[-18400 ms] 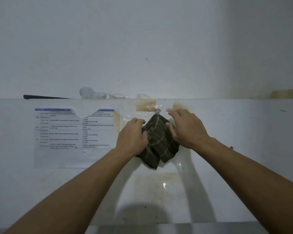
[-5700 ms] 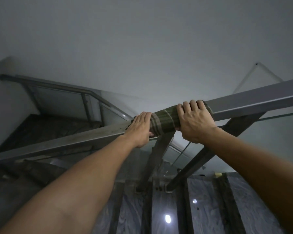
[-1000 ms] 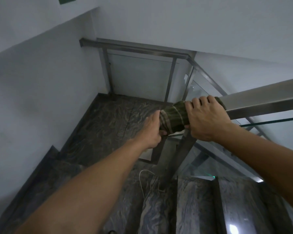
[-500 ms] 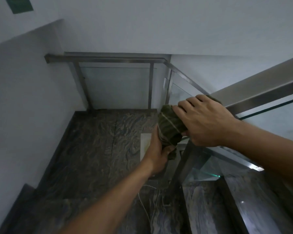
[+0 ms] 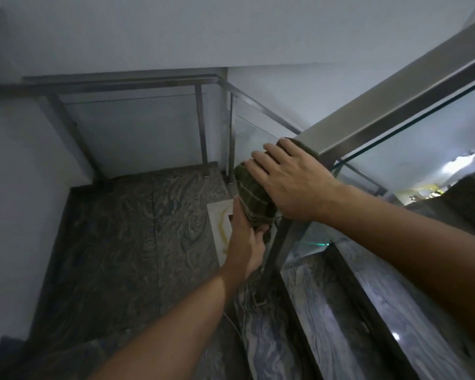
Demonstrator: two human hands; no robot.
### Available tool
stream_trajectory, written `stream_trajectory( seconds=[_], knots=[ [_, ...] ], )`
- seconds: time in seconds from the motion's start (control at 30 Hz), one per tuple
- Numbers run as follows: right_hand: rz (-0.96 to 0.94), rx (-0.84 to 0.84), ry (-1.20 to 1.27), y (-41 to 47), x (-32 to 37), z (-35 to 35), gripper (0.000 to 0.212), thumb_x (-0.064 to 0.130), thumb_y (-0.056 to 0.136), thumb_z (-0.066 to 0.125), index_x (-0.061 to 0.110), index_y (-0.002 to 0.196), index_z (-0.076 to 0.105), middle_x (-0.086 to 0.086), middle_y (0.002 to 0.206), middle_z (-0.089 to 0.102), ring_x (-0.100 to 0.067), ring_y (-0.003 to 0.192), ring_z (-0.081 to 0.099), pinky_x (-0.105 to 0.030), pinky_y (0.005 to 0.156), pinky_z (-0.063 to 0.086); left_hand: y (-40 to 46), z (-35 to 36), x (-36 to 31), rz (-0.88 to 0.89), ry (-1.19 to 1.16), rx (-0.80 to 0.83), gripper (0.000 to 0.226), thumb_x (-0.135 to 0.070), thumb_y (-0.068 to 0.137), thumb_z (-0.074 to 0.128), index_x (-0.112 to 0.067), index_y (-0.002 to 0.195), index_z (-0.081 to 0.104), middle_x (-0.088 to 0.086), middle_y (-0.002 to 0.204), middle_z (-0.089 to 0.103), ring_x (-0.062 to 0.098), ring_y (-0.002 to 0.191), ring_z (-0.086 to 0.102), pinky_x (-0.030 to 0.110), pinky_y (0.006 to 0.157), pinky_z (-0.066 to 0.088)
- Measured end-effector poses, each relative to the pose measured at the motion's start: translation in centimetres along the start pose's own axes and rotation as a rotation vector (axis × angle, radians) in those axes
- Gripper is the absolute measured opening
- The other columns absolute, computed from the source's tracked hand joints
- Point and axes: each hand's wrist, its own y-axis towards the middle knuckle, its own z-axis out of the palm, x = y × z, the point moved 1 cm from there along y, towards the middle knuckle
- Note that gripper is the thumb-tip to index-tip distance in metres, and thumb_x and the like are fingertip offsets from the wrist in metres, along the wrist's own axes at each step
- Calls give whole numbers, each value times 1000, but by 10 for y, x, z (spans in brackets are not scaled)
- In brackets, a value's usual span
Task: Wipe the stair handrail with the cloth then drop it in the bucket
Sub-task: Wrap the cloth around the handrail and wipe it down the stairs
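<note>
A dark green checked cloth is wrapped over the lower end of the sloping steel handrail. My right hand lies over the cloth from above, fingers spread across it at the rail's end. My left hand grips the hanging lower part of the cloth from below, beside the rail's upright post. No bucket is in view.
A dark marbled landing lies below, bounded by a second steel rail with glass panels. Marbled stair steps run down at the right. A pale flat panel lies on the landing under my left hand. A white wall stands at the left.
Both hands have slid the cloth down to the rail's lower end. My left hand has dropped under the cloth, and the view has tilted further down toward the landing.
</note>
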Motion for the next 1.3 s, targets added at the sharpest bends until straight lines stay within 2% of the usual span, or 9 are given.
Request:
stream_trajectory(
  seconds=[0.13, 0.27, 0.4, 0.57, 0.7, 0.9, 1.07, 1.2, 1.3],
  knots=[
    [10, 9, 28, -2, 15, -3, 68, 34, 91, 33, 14, 152, 12, -16, 159, 19, -39, 144, 18, -54, 119, 12, -3, 4, 8, -12, -3, -31, 79, -8, 91, 55, -9, 151, 3, 13, 156, 22, 22, 142, 27, 19, 106, 26],
    [6, 73, -48, 5, 35, -3, 69, 36, 92, 50, 19, 151, 19, -16, 161, 12, -42, 146, 11, -58, 118, 12, -2, 3, 29, 16, -71, 32, 82, -14, 91, 54, -14, 152, -1, 7, 161, 11, 15, 148, 11, 38, 119, 24],
    [65, 182, -216, 9, 58, 2, 78, 38, 93, 49, 12, 152, 5, -20, 161, -3, -47, 146, -7, -63, 117, 5, -4, -7, 48, 63, 30, 118, 79, -21, 93, 51, -18, 152, -1, 8, 161, 15, 22, 147, 19, 42, 118, 26],
    [23, 285, -530, 16, 98, 28, 78, 38, 95, 41, -2, 150, 2, -31, 157, -6, -53, 140, -18, -64, 114, -10, 1, -15, 92, 181, -188, 273, 54, -52, 99, 28, -24, 143, 40, 3, 146, 48, 21, 135, 45, 39, 110, 38],
    [21, 366, -521, 21, 135, 70, 74, 41, 98, 31, -7, 148, 4, -34, 156, -3, -54, 141, -14, -65, 112, -13, 5, -43, 140, 285, 328, 509, 65, -54, 92, 16, -24, 147, 29, 5, 157, 29, 26, 145, 27, 47, 118, 25],
    [95, 464, -337, 28, 187, 125, 73, 37, 97, 33, -8, 143, -2, -32, 157, -2, -50, 144, -10, -63, 112, -15, 36, -88, 174, 339, 637, 602, 53, 1, 96, 35, 3, 147, 20, 20, 157, 16, 34, 148, 12, 29, 118, -1],
    [291, 496, -47, 36, 223, 147, 69, 33, 98, 27, -8, 144, -3, -29, 157, -7, -41, 145, -14, -53, 114, -18, 59, -106, 189, 540, 885, 690, 58, -5, 77, 30, 10, 128, 52, 27, 131, 57, 41, 125, 52, 45, 105, 29],
    [485, 419, 252, 49, 241, 149, 66, 33, 100, 20, -8, 137, -17, -25, 155, -17, -34, 144, -21, -45, 107, -25, 83, -114, 184, 563, 1030, 781, 63, 1, 91, 32, 3, 149, 8, 22, 159, 8, 35, 148, 4, 43, 121, -1],
    [617, 379, 467, 60, 252, 160, 68, 34, 100, 22, -5, 147, -7, -26, 159, -7, -34, 147, -15, -43, 111, -28, 105, -118, 182, 656, 1183, 805, 62, -7, 96, 32, -2, 150, 0, 17, 161, 2, 30, 149, -1, 46, 120, -3]
  ],
)
